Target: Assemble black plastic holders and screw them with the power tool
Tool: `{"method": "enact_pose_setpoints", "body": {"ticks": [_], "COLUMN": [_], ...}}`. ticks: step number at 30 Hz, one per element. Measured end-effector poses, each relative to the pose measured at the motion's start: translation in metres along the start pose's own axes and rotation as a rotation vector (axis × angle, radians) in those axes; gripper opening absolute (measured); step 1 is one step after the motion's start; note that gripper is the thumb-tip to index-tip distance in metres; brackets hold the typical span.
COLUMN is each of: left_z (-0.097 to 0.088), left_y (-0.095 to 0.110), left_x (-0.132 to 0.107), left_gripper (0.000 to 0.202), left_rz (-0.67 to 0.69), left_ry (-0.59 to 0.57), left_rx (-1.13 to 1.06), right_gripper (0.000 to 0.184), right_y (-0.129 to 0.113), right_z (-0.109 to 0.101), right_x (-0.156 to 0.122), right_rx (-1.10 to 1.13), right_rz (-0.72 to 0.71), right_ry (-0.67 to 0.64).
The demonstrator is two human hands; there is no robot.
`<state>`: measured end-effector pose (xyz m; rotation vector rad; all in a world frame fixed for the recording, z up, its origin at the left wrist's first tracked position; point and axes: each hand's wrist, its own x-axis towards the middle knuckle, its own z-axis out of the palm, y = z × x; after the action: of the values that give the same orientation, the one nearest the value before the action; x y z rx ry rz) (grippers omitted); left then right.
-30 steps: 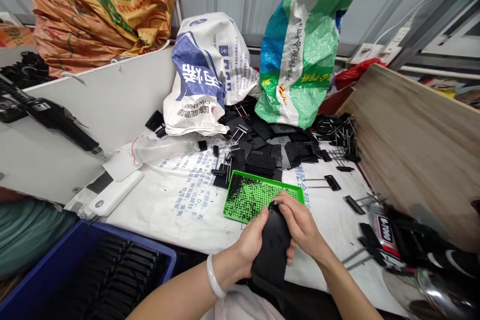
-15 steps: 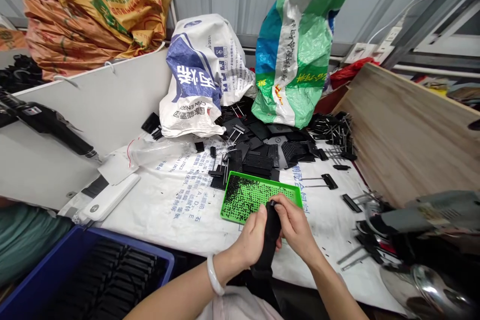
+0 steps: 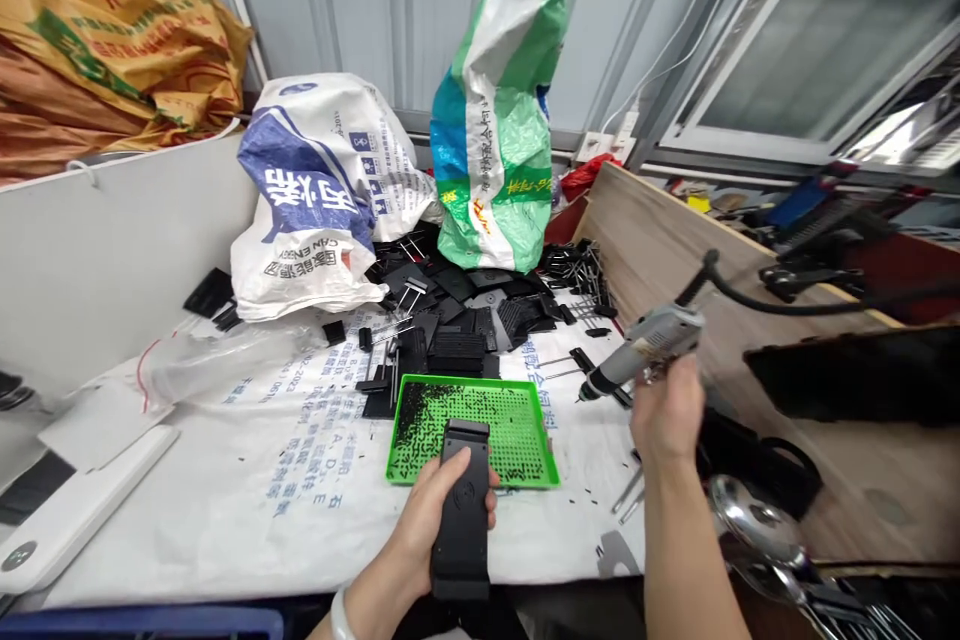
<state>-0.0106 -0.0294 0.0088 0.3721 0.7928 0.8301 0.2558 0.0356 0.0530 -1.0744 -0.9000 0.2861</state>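
**Black case [image 3: 461, 530] in my left grip [image 3: 424, 510], grey driver [image 3: 641, 352] in my right grip [image 3: 670, 412]**

My left grip is closed around the black case: the thumb lies flat along its face, and my fingertips curl round the far edge. The case runs lengthwise away from me, a round mark showing on its face. A white bangle [image 3: 342, 614] circles that wrist.

My right grip is wrapped round the grey driver from below, though some of its fingers are hidden. The driver is tilted, tip down and towards the left, well apart from the case. A dark cable [image 3: 810, 306] leads from its back end off to the right.

Just past the case sits the green tray [image 3: 553, 472]; the case's top end overlaps its near side in my view, and I cannot tell whether they touch. Small black screws [image 3: 411, 420] lie in it, thickest at the left. The tray rests on the surface [image 3: 225, 520], which is covered with white, blue-printed sheeting.

Behind the tray, black plates [image 3: 456, 348] lie heaped, with a white-and-blue sack [image 3: 315, 190] and a green striped sack [image 3: 499, 160] standing behind them. A wooden panel [image 3: 660, 265] edges the right side, and a white panel [image 3: 127, 250] the left.
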Motion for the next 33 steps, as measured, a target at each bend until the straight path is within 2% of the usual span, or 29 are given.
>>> {"method": "enact_pose_setpoints", "body": {"ticks": [2,4,10,14,17,21,26,30,33], "left_z": [0.003,0.007,0.008,0.002,-0.001,-0.003,-0.002,-0.002,0.000], "left_y": [-0.001,-0.001,-0.008,-0.019,-0.024,-0.023,-0.021,-0.019,-0.017], "left_x": [-0.002,-0.002,-0.001,-0.001,0.001,0.002,0.002,0.002,0.000], "left_gripper": [0.038,0.048,0.061,0.069,0.061,0.054,0.052,0.052,0.051], "left_rz": [0.027,0.042,0.013,0.005,0.029,0.013,-0.001,-0.005,-0.002], "left_ry": [0.027,0.017,0.011,0.061,0.084,0.090,0.095,0.086,0.074], "left_rx": [-0.017,-0.034,-0.024,-0.019,0.007,0.006,-0.033,-0.057,-0.061], "right_gripper": [0.046,0.047,0.055,0.060,0.055,0.043,0.050,0.066,0.055], "right_y": [0.012,0.017,-0.004,-0.017,-0.016,-0.011,-0.022,-0.036,-0.045], "right_z": [0.001,0.007,0.039,0.058,0.065,0.073,0.084,0.087,0.085], "right_x": [0.015,0.019,-0.002,-0.012,-0.015,-0.016,-0.025,-0.036,-0.040], "right_rx": [0.124,0.150,0.240,0.253,0.241,0.147,0.229,0.266,0.300], "right_rz": [0.128,0.151,0.219,0.202,0.196,0.118,0.275,0.206,0.148], "right_ry": [-0.167,-0.233,-0.469,-0.441,-0.391,-0.262,-0.357,-0.364,-0.324]}}
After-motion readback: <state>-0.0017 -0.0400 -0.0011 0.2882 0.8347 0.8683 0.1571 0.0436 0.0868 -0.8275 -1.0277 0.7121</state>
